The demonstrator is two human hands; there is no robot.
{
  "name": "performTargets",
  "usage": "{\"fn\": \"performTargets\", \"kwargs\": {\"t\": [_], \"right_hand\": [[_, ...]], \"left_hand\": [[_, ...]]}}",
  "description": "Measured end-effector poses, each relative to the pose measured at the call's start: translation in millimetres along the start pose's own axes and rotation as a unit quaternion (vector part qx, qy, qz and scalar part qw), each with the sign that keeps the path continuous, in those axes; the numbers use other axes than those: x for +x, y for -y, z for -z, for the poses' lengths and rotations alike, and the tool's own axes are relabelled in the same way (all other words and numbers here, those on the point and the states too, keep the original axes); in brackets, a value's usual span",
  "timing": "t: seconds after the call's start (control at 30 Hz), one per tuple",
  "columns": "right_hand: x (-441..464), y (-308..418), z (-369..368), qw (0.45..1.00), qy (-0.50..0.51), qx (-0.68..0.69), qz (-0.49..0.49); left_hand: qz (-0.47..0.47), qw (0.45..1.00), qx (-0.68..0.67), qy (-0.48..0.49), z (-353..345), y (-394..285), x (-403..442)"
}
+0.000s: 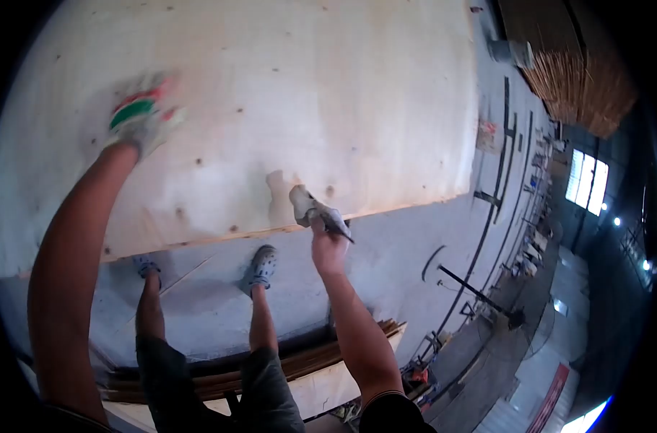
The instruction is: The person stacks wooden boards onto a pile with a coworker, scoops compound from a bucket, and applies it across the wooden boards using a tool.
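Observation:
A large pale wooden sheet (292, 94), dotted with small knots, spreads out in front of me. Over its left part is my left hand (137, 115), in a whitish glove with red and green patches; motion smears its fingers, so their pose is unclear. My right hand (321, 216), in a pale glove, is at the sheet's near edge. Its fingers are closed around a thin dark pointed tool (341, 229), whose exact kind I cannot make out. Beside this hand a shadow falls on the wood.
My feet in grey clogs (263, 263) stand on the concrete floor (408, 252). Stacked wood strips (321, 361) lie behind my legs. A standing fan (512, 317) is off to the right, and a bundle of thin sticks (567, 90) sits at the upper right.

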State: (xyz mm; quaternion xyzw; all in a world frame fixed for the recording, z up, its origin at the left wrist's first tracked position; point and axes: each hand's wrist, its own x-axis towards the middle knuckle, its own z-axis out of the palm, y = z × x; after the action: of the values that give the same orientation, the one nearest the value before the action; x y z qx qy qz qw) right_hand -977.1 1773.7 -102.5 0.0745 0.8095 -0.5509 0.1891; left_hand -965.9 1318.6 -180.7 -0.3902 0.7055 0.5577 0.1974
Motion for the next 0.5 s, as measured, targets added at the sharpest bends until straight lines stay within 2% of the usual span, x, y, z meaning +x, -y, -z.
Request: {"fn": "performTargets", "kwargs": {"t": [0.03,0.1,0.13,0.17,0.2,0.23,0.27,0.3,0.33,0.37,0.43,0.5], "right_hand": [[-2.7,20.9,-12.0,0.998,0.01,0.009,-0.057],[4.6,28.8,-45.3,0.998,0.022,0.029,-0.054],[14.6,21.2,-62.6,0.995,0.034,0.069,-0.066],[28.4,11.5,-79.3,0.99,0.048,0.106,-0.08],[52.4,-0.4,-97.9,0.995,0.039,-0.088,0.004],[70.9,-10.1,-112.6,0.957,0.021,-0.276,0.085],[74.1,-1.6,-118.6,0.956,0.02,-0.28,0.085],[73.4,14.9,-123.6,0.907,0.048,-0.352,0.227],[68.1,21.7,-122.3,0.833,0.078,-0.415,0.358],[55.2,13.1,-109.1,0.832,0.081,-0.422,0.349],[16.5,-7.7,-79.6,0.811,0.133,-0.364,0.438],[-45.8,-25.8,-83.3,0.833,0.106,-0.441,0.316]], "left_hand": [[0.031,0.998,-0.047,0.004,26.5,32.0,-21.1],[0.085,0.995,-0.052,-0.019,72.9,97.7,-61.5],[0.068,0.99,0.089,-0.086,78.6,122.7,-78.2],[0.055,0.961,0.226,-0.152,83.0,150.9,-90.4],[0.044,0.908,0.359,-0.213,86.5,176.4,-99.1],[0.027,0.833,0.485,-0.264,89.0,191.1,-99.4],[0.061,0.854,0.447,-0.26,91.0,193.2,-93.8],[0.066,0.856,0.443,-0.257,93.3,202.4,-89.1],[0.016,0.842,0.456,-0.288,94.0,213.6,-86.8],[-0.038,0.826,0.466,-0.314,93.2,224.4,-85.3],[-0.023,0.852,0.428,-0.302,89.5,224.5,-81.0],[-0.001,0.875,0.387,-0.29,85.4,211.5,-86.1]]}}
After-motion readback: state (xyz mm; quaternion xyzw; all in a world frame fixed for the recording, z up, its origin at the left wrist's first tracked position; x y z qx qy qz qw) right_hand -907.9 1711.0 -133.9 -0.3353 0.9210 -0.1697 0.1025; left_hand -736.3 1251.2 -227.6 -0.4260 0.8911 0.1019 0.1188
